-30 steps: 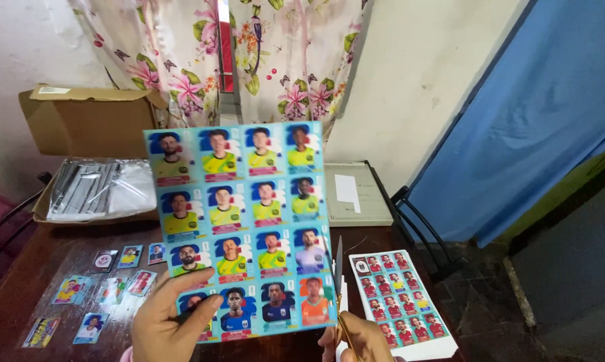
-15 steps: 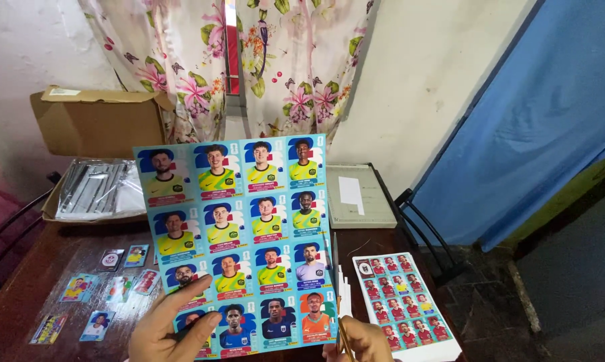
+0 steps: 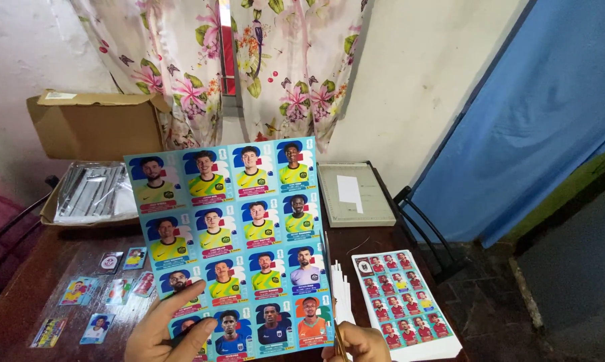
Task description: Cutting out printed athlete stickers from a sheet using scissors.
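Sticker sheet (image 3: 232,241) held upright over the dark table (image 3: 21,295), scissors (image 3: 332,295) at its right edge.
Left hand (image 3: 165,328) pinches the sheet's bottom-left corner; right hand (image 3: 363,343) is closed on the scissor handles. Sheet looks thin, light, floppy, glossy: best gripped near the cut line so it doesn't sag.

Glossy printed paper sticker sheet (image 3: 232,245); dark polished wood table (image 3: 41,268); matt cardboard box (image 3: 94,124); floral cloth curtain (image 3: 282,60).
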